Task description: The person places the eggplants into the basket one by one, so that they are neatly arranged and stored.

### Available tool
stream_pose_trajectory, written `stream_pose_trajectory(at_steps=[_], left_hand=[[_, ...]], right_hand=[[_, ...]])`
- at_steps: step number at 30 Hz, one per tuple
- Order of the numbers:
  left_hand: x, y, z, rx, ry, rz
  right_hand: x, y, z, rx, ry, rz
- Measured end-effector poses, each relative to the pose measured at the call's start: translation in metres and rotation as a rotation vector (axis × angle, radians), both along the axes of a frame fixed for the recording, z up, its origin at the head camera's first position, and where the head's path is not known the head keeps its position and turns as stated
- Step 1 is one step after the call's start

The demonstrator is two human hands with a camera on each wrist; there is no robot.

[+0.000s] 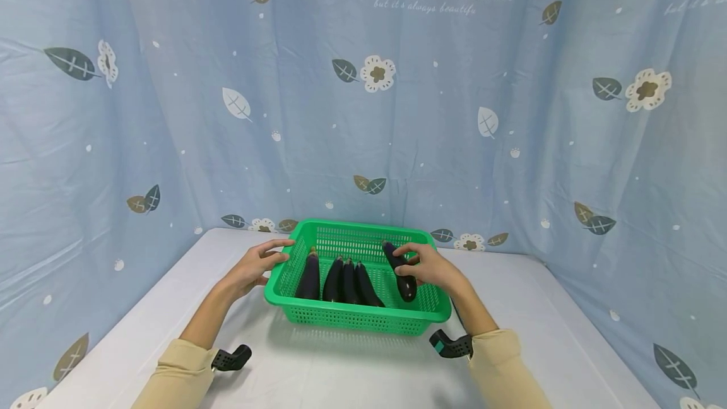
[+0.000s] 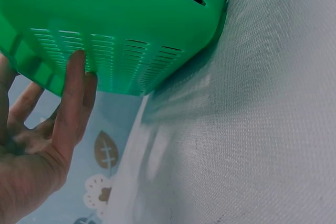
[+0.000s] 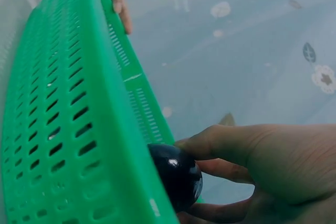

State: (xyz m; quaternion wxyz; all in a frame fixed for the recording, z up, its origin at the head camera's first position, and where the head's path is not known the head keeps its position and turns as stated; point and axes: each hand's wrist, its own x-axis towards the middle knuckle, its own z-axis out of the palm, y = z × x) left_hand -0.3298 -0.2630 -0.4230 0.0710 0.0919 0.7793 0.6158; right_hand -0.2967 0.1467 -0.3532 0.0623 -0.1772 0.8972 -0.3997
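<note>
A green plastic basket (image 1: 363, 317) with slotted walls stands on the table. In its right end my right hand (image 1: 428, 265) grips a dark purple eggplant (image 1: 406, 288) between thumb and fingers. The eggplant's glossy rounded end (image 3: 181, 179) shows past the rim in the right wrist view. At the opposite end my left hand (image 1: 252, 268) holds the basket's left rim, with fingers (image 2: 75, 80) against the outer wall in the left wrist view. Several more eggplants (image 1: 348, 283) lie side by side in the left and middle of the basket, stem ends pointing to the back.
A white cloth covers the table (image 1: 318, 377). Behind and at both sides hangs a blue curtain (image 1: 307, 125) printed with leaves and flowers, close behind the basket. A black wrist camera mount (image 1: 231, 357) sits at the left wrist, another mount (image 1: 450, 344) at the right.
</note>
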Motion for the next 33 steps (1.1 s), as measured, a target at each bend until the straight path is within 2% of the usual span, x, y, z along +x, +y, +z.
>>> stream_pose_trajectory(at_steps=[8, 14, 17, 33], left_hand=[[0.0, 0.002, 0.001, -0.003, 0.0, 0.008], [0.002, 0.003, 0.003, -0.009, 0.009, -0.007], [0.003, 0.003, 0.003, -0.005, -0.002, 0.006], [0.001, 0.001, 0.001, -0.002, -0.002, 0.006]], right_hand=[[-0.004, -0.009, -0.01, 0.009, -0.013, -0.025], [-0.008, -0.014, -0.018, 0.032, -0.028, -0.001], [-0.01, -0.016, -0.022, 0.032, -0.055, 0.004], [-0.01, -0.029, -0.026, 0.091, -0.107, 0.007]])
